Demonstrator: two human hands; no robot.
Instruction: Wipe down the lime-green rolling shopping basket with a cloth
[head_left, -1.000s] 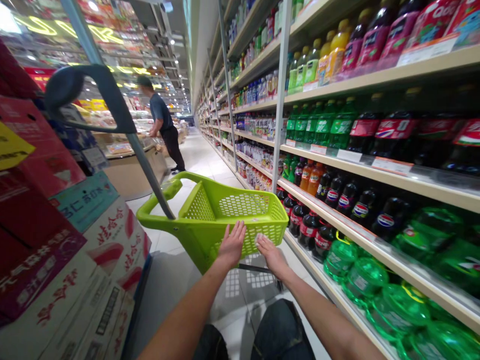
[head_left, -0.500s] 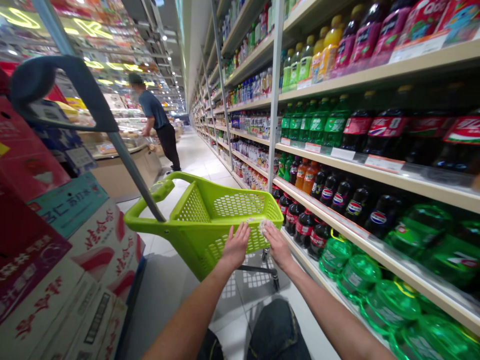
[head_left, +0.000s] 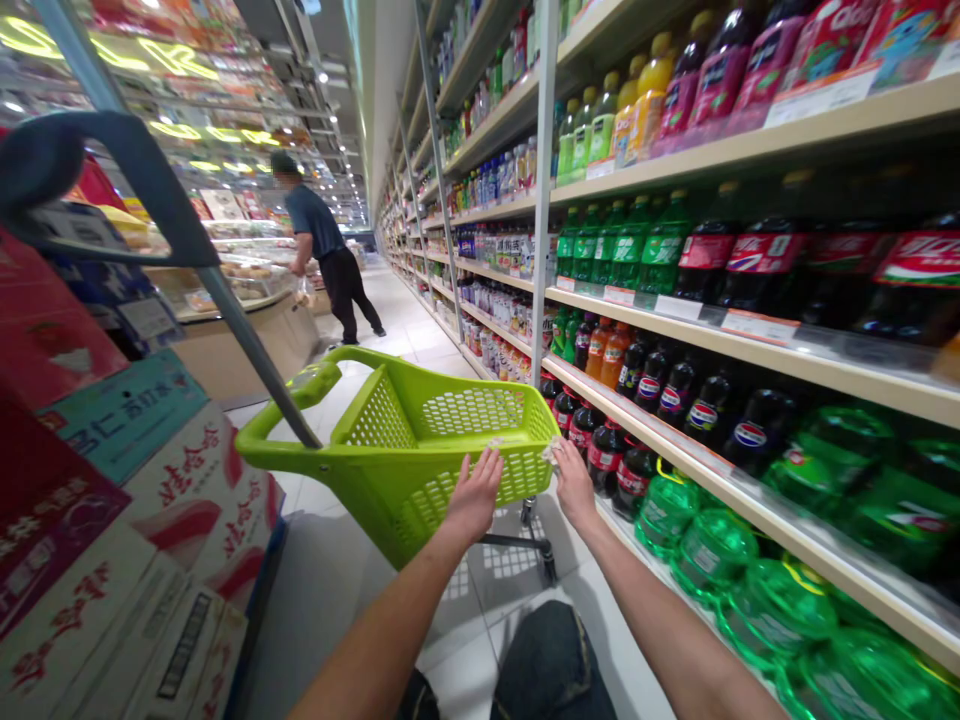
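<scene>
A green plastic shopping cart [head_left: 367, 470] with perforated sides stands in front of me. My left hand [head_left: 474, 492] lies against its near side, fingers stretched out and fingertips near the rim. A small pale patch shows at those fingertips; I cannot make out what it is. At the cart's front right corner, my right hand [head_left: 574, 485] presses a crumpled white wipe [head_left: 551, 453] to the basket under its fingers. The wipe is partly hidden by the fingertips. No goods show in the visible part of the basket.
Shelves of drink bottles [head_left: 694, 245] run along the right, with large green bottles [head_left: 712, 550] low down. Stacked drink cartons [head_left: 180, 480] stand at the left beneath a grey handle [head_left: 150, 190]. A person [head_left: 322, 240] stands farther along the aisle by a counter.
My right hand has slid right with the wipe, towards the cart's front corner, away from my left hand. The left hand stays on the side. The person ahead has taken a step.
</scene>
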